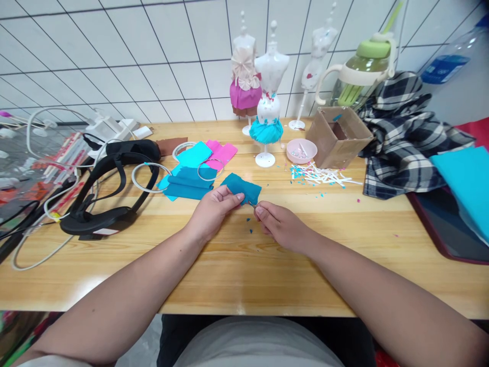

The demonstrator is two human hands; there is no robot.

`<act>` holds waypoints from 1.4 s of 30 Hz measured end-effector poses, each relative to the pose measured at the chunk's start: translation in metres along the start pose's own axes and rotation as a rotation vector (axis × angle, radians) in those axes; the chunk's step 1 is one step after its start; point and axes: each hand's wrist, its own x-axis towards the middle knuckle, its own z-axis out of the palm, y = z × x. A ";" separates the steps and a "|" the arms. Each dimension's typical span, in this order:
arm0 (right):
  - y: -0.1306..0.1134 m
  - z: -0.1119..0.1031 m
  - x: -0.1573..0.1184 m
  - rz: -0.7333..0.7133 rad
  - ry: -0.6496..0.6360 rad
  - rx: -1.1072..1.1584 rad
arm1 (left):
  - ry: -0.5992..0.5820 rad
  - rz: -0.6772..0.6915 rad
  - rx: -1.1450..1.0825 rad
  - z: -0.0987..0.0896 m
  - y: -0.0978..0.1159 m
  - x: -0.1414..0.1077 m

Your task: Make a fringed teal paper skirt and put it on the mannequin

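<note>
My left hand [215,208] pinches the left part of a small dark teal piece [247,189] of paper or cloth, thumb on top. My right hand [275,223] is closed round a small metal tool [252,204], mostly hidden in the fingers, whose tip meets the lower edge of the teal piece. Tiny teal scraps [251,231] lie on the table just below. Behind my left hand are more folded dark teal pieces [190,183], light blue ones [194,153] and a pink one [225,152], with a ring on top.
White mannequins stand at the back, one in a blue skirt [266,131]. Right of them are a pink bowl [301,151], white strips [324,175], a cardboard box [339,136], a jug [357,76] and checked cloth [401,132]. A black headset [110,219] and cables lie left.
</note>
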 end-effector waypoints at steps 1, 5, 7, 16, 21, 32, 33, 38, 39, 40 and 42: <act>0.001 0.001 0.000 0.004 -0.013 0.025 | 0.007 0.011 -0.022 0.001 0.001 0.000; 0.003 0.007 -0.002 0.031 -0.098 0.144 | 0.031 -0.008 -0.114 0.002 0.004 -0.001; 0.001 0.010 -0.002 0.050 -0.119 0.189 | 0.022 -0.047 -0.128 0.002 0.004 -0.003; -0.007 0.013 -0.001 0.055 -0.066 0.293 | 0.004 -0.060 -0.110 0.011 0.002 -0.008; -0.004 0.014 0.000 0.034 -0.055 0.308 | -0.044 -0.055 -0.098 0.010 0.000 -0.007; -0.005 0.014 0.000 0.047 -0.041 0.325 | -0.058 -0.042 -0.087 0.011 -0.001 -0.006; -0.005 0.014 0.000 0.047 -0.041 0.323 | -0.061 -0.042 -0.082 0.011 -0.001 -0.006; -0.004 0.014 0.000 0.035 -0.038 0.298 | -0.047 -0.052 -0.081 0.012 -0.001 -0.007; -0.004 0.014 0.000 0.031 -0.037 0.289 | -0.048 -0.054 -0.083 0.012 0.000 -0.007; -0.004 0.013 0.000 0.029 -0.035 0.281 | -0.049 -0.055 -0.085 0.012 0.000 -0.007; -0.005 0.013 0.000 0.032 -0.035 0.274 | -0.044 -0.055 -0.096 0.012 0.000 -0.007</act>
